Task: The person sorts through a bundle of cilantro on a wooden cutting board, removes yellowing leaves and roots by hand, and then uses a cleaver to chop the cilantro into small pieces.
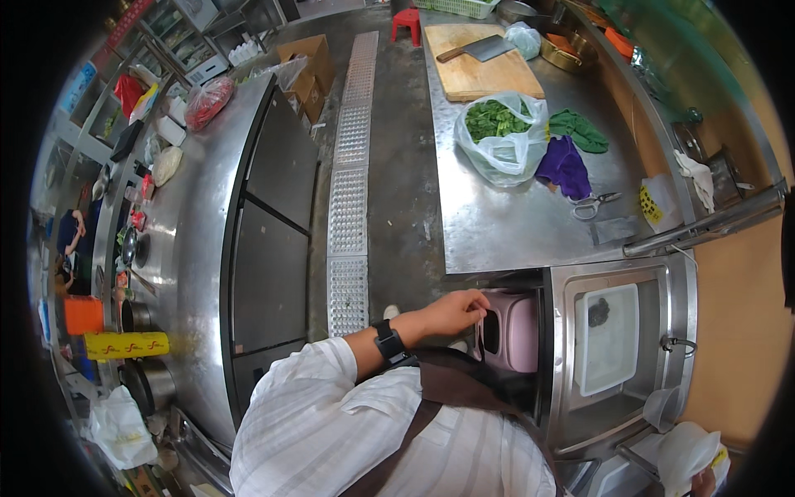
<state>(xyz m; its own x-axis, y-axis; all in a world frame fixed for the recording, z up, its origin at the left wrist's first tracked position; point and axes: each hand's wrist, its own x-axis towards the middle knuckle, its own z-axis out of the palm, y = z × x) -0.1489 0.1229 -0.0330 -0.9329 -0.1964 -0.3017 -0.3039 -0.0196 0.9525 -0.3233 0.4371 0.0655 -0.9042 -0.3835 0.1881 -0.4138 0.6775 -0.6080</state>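
Observation:
My left hand (463, 312), with a black watch on the wrist, reaches across my front. Its curled fingers are at the upper edge of a pink plastic bin (522, 332) with a dark opening, below the worktop's near end. Part of my right hand (704, 482) shows at the lower right rim, against a white plastic bag (686, 448) with a yellow patch; its fingers seem closed on the bag. Beside the bin is a steel sink (602, 407). A white plastic tub (621, 366) with a dark clump (599, 312) inside stands in it.
On the right worktop (490, 230) lie a cleaver (487, 48) on a wooden board (447, 77), bagged leafy greens (500, 118), purple cloth (564, 168) and scissors (590, 205). A steel counter (199, 236) runs along the left. Drain grating (348, 211) crosses the floor; a red stool (407, 22) stands beyond.

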